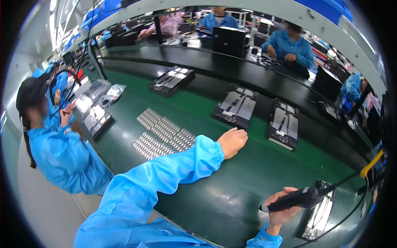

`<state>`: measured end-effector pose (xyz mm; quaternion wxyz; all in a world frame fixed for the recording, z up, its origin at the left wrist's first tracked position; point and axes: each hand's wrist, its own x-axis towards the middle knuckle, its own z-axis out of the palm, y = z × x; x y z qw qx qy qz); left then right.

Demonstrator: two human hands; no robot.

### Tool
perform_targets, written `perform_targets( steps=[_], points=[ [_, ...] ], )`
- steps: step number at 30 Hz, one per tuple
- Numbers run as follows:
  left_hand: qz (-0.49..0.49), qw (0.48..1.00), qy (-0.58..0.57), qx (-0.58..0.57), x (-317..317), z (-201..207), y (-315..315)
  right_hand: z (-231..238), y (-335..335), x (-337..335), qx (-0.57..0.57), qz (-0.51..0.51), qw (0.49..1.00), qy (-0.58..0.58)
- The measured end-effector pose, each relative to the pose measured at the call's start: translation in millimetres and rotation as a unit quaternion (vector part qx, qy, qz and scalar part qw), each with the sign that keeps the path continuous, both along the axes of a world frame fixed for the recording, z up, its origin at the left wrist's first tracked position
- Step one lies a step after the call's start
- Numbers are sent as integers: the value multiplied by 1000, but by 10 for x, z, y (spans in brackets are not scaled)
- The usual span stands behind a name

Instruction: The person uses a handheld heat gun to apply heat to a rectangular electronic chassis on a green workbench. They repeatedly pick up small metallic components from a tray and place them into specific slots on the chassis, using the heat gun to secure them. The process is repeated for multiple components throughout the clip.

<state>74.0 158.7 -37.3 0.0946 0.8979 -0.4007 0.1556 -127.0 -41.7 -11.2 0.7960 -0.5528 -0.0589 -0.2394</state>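
Observation:
My left hand [233, 142] reaches across the green bench, its fingers curled against the near corner of a stack of opened tablets [237, 106]. Silver battery panels and black ribbon cables show on top of that stack. The fingertips are partly hidden at its edge. Nearer to me on the right, my right hand [284, 211] is wrapped around a black electric screwdriver [292, 200], its tip pointing left and its cord running off to the right. Beside the screwdriver lies another opened tablet [317, 217], partly covered by the tool.
Other tablet stacks stand at the right [283, 125], far back [171, 80] and left [97, 120]. Rows of small metal parts [165, 130] lie left of centre. A co-worker [62, 153] sits at the left. A black conveyor strip [198, 62] runs behind, and a metal beam crosses overhead.

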Motion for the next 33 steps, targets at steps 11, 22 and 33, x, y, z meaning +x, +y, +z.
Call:
perform_targets(
  steps=[11, 22, 33],
  points=[
    [6, 991, 7, 135, 576, 199, -993, -119, -63, -58, 11, 60, 998, 21],
    [-25, 965, 58, 255, 1210, 463, -1345, -64, -190, -14, -119, 49, 991, -20],
    [-59, 995, -78, 15, 352, 173, -1190, 19, -366, -24, -17, 30, 999, -24]
  ],
)
